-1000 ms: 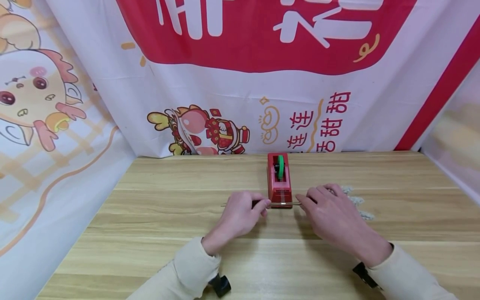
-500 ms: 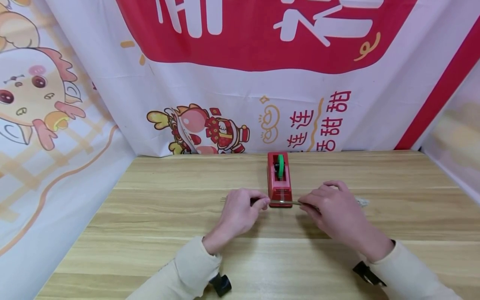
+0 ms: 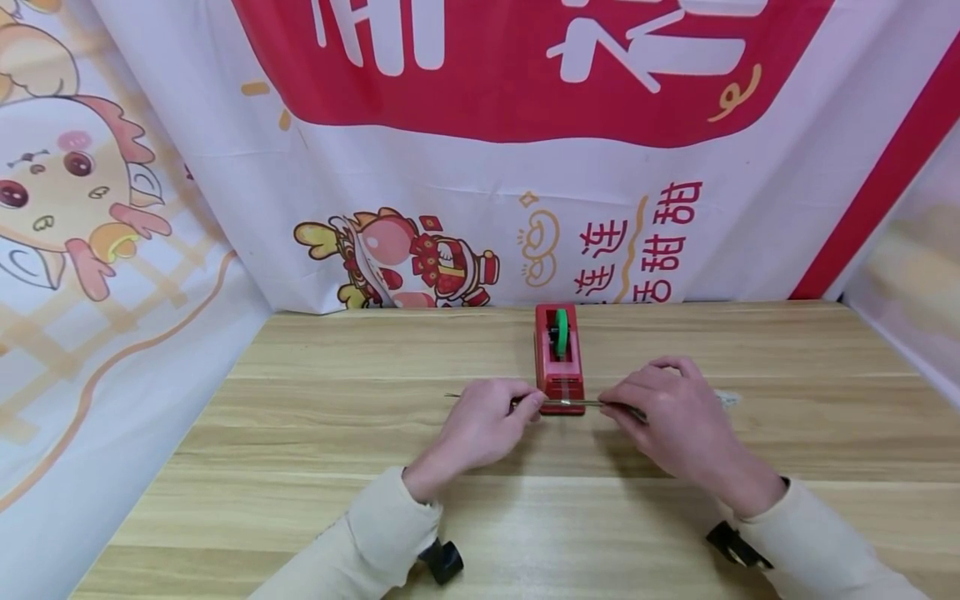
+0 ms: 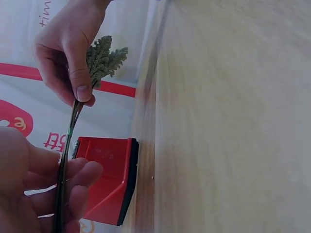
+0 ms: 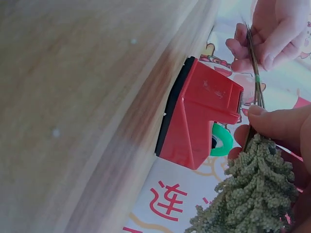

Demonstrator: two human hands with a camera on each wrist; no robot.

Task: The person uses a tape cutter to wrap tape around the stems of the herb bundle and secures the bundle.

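Observation:
Both hands hold a bunch of dried flowers (image 5: pixel 255 189) level across the front of a red tape dispenser (image 3: pixel 562 386). Its thin brown stems (image 4: pixel 60 184) run to the left, and its bumpy grey-green heads lie to the right. My left hand (image 3: pixel 480 425) pinches the stems between thumb and fingers, with the loose ends sticking out past it. Close below the heads, my right hand (image 3: pixel 671 417) grips the stems, hiding most of the heads in the head view. A band of green tape (image 5: pixel 257 78) circles the stems between the two hands.
The dispenser carries a green tape roll (image 3: pixel 562 333) and stands near the back of the wooden table (image 3: pixel 337 417). A printed white cloth (image 3: pixel 450 183) hangs behind the table, with more cloth at both sides.
My right hand has turned and risen slightly, so fewer flower heads show beside it. My left hand has shifted a little to the right. The tape dispenser has stayed in place.

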